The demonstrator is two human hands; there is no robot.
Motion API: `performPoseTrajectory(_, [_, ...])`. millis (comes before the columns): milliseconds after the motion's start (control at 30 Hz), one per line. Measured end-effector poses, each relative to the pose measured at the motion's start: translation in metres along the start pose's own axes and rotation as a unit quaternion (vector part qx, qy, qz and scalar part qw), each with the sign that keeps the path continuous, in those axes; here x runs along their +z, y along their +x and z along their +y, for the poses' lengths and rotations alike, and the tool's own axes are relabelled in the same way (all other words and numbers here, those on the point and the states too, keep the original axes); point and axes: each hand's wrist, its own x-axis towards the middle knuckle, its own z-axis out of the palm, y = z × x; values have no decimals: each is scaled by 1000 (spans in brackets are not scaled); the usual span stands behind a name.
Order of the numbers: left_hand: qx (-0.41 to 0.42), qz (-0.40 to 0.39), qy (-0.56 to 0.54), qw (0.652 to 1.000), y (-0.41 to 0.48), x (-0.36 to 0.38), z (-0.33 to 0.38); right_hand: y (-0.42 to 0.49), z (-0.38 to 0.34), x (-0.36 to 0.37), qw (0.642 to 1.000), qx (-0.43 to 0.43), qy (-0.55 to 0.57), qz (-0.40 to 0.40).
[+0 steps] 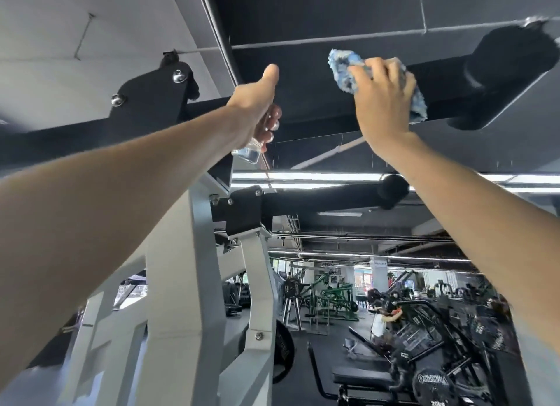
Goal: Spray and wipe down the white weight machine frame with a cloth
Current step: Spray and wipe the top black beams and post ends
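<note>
Head view: right hand [383, 102] presses crumpled blue-white cloth [348, 69] on black bar [454, 72]

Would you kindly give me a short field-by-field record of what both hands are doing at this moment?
Setting: a gym, with the camera looking upward
Left: left hand raised, holding a small clear spray bottle
Right: right hand grips a blue cloth against the black bar overhead
Frame: white frame uprights stand below the hands; neither hand touches them
Background: gym machines across the floor
</note>
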Motion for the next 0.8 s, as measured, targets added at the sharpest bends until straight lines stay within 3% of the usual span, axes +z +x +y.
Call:
performPoseTrajectory(167, [-24,-46,24,998,6,5,10,-11,33,-6,1000,20,12,12])
performPoseTrajectory(367, [2,35,7,999,9,-5,6,-20,33,-11,999,22,42,19])
performPoseTrajectory(500, [-11,13,-7,1000,-3,-24,-6,-5,-2,-5,995,42,86,11])
performPoseTrajectory(633, [-42,12,12,999,-21,-45,-15,1,-97,7,990,-106,90,-24])
performPoseTrajectory(767, [-24,18,41,999,-36,-61,-20,-17,-184,9,942,-242,175,-152])
performPoseTrajectory(800, [-32,15,44,998,-39,-65,-22,-18,-183,7,940,-264,165,-143])
